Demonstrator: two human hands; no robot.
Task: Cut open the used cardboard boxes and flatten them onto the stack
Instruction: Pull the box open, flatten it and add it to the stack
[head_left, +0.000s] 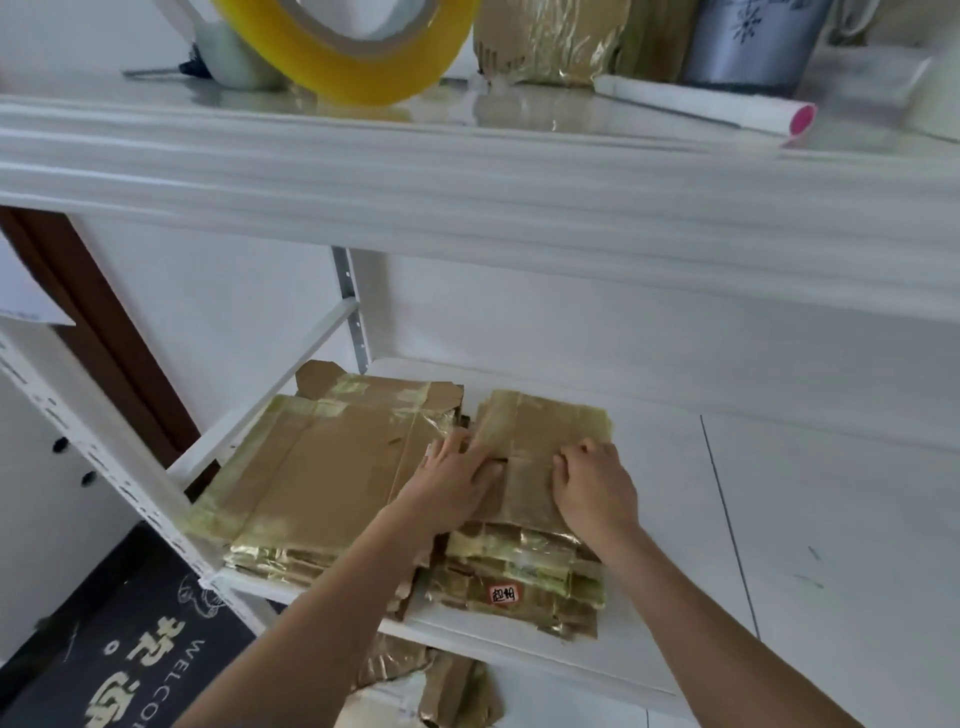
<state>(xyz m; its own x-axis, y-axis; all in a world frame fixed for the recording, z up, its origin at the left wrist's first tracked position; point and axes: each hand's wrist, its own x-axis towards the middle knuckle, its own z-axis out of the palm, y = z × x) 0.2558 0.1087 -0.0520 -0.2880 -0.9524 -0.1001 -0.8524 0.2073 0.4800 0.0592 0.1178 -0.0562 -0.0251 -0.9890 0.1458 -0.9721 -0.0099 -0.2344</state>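
Note:
A flattened cardboard box (535, 431), brown with shiny tape, lies on top of a small stack of flattened boxes (519, 577) on the white lower shelf (727, 519). My left hand (452, 483) lies flat on its left part with the fingers stretched out. My right hand (592, 488) presses on its right part with the fingertips bent down onto the cardboard. A larger stack of flattened boxes (322, 467) lies just to the left, touching the small one.
The upper shelf (467, 166) juts out above and carries a yellow tape roll (348, 47), taped cardboard (545, 41), a white tube with a pink end (706, 104) and a grey container (748, 41). More cardboard (447, 691) lies below. A dark doormat (130, 649) covers the floor at left.

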